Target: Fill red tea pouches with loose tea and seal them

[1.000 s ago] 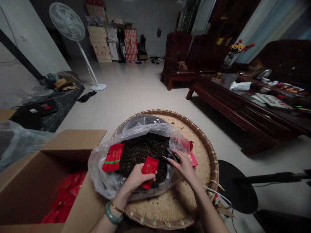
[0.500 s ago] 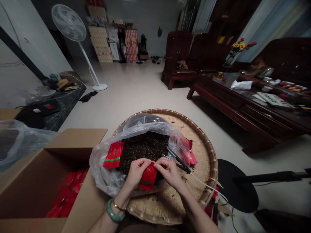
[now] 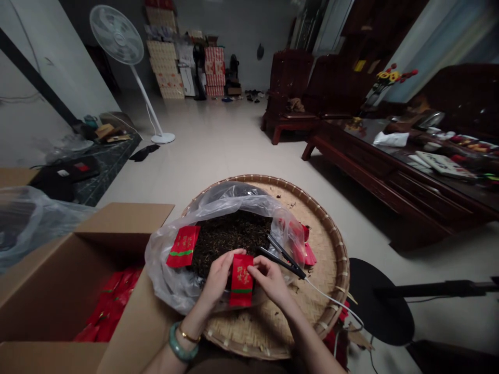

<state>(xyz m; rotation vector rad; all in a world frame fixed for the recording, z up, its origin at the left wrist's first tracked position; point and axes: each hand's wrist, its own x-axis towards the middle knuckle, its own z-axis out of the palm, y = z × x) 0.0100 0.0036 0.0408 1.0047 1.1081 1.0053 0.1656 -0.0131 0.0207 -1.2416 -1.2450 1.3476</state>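
A red tea packet [image 3: 241, 283] with gold characters and a green band is held upright between my hands. My left hand [image 3: 218, 275] grips it from the left, its fingertips partly hidden behind the packet. On the packet's right edge, the thumb and fingers of my right hand [image 3: 272, 280] are closed. Behind them, dark loose tea leaves [image 3: 230, 236] fill an open clear plastic bag [image 3: 163, 283]. A second red packet [image 3: 184, 246] lies on the bag's left side. Beside my right hand rests a black tong-like tool with a white cord [image 3: 286, 258], its two arms apart.
The bag sits on a round woven bamboo tray [image 3: 335, 249]. At left, an open cardboard box [image 3: 128, 317] holds several red packets [image 3: 113, 298]. More red packets [image 3: 307, 249] lie at the tray's right. A black round stand base [image 3: 384, 301] is on the floor beyond.
The packet in my hands has turned to show its lettered face and stands more upright. My left fingers have slid behind it, while my right hand has shifted to its right edge.
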